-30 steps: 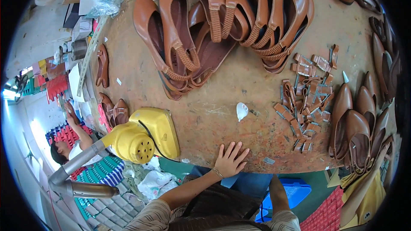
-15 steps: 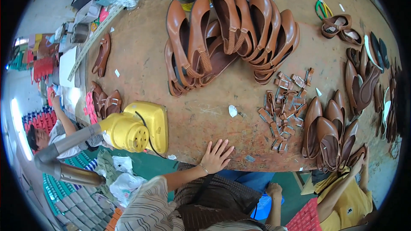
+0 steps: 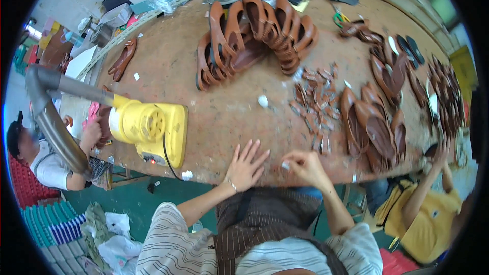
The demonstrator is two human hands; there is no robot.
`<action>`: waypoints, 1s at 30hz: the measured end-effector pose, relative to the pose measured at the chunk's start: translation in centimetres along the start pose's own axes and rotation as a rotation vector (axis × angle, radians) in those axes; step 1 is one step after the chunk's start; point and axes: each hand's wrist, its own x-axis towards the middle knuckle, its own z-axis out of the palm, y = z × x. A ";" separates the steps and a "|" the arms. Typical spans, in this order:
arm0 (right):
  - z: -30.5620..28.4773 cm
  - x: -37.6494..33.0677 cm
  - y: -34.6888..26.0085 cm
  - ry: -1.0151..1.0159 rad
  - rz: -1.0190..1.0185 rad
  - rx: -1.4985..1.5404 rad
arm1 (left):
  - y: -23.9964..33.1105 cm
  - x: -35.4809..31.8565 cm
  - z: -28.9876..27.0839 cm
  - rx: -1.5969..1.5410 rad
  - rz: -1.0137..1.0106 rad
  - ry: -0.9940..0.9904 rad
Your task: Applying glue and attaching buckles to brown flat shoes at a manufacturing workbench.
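Observation:
My left hand [image 3: 245, 167] lies flat on the worktable [image 3: 214, 140] near its front edge, fingers spread and nothing in them. To its right, my right hand [image 3: 307, 169] is closed in a pinch on a small pale scrap [image 3: 286, 165], whose kind is too blurred to make out. Beyond the right hand lies a loose pile of brown leather strap pieces [image 3: 316, 97]. Several brown pointed shoes [image 3: 374, 122] stand to the right of that pile. More brown slingback shoes [image 3: 254, 35] are gathered in an arc farther back.
A yellow machine [image 3: 153, 127] with a grey hose and black cord stands left of my hands. A single brown shoe [image 3: 123, 60] lies at the far left. Green-handled scissors [image 3: 340, 18] are at the back. One person [image 3: 51, 160] is at the left, another in yellow [image 3: 430, 214] at the right.
My right hand has come up from below the table edge to the tabletop and now pinches the small scrap. The left stays flat. The view has shifted, and a person on the left sits closer to the table.

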 end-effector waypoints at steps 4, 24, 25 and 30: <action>2.4 -6.2 3.4 0.384 -0.087 -0.329 | -0.6 -0.4 1.1 0.065 0.036 0.124; 2.3 -2.5 9.5 0.760 -0.204 -0.889 | -1.7 -0.4 4.0 0.121 0.111 0.278; 1.9 -1.1 9.6 0.745 -0.193 -0.928 | -1.6 -0.6 3.8 0.108 0.111 0.295; -2.7 5.2 11.0 0.775 -0.156 -1.084 | -3.0 1.0 1.6 -0.308 0.006 0.314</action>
